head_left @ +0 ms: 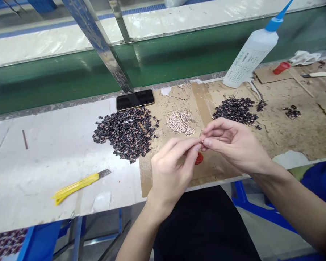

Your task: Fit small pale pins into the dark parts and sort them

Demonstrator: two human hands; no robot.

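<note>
My left hand [174, 163] and my right hand [230, 145] meet at the fingertips, both pinched closed. Between them is a tiny part, mostly hidden and too small to name. Below the fingertips a red cap or small dish [199, 158] sits on the cardboard, partly covered by my left hand. Just beyond my hands lies a pile of tiny copper-coloured pieces [180, 122]. To its left spreads a heap of small black parts [127, 132], and a second heap of black parts [235, 110] lies behind my right hand.
A yellow utility knife [80, 186] with its blade out lies at the left. A phone [135, 100] touches the black heap. Near the back edge a white bottle with blue nozzle [251, 54] stands. A red cup [281, 67] and a white-handled knife [316, 75] are far right. A metal post [111, 54] rises behind.
</note>
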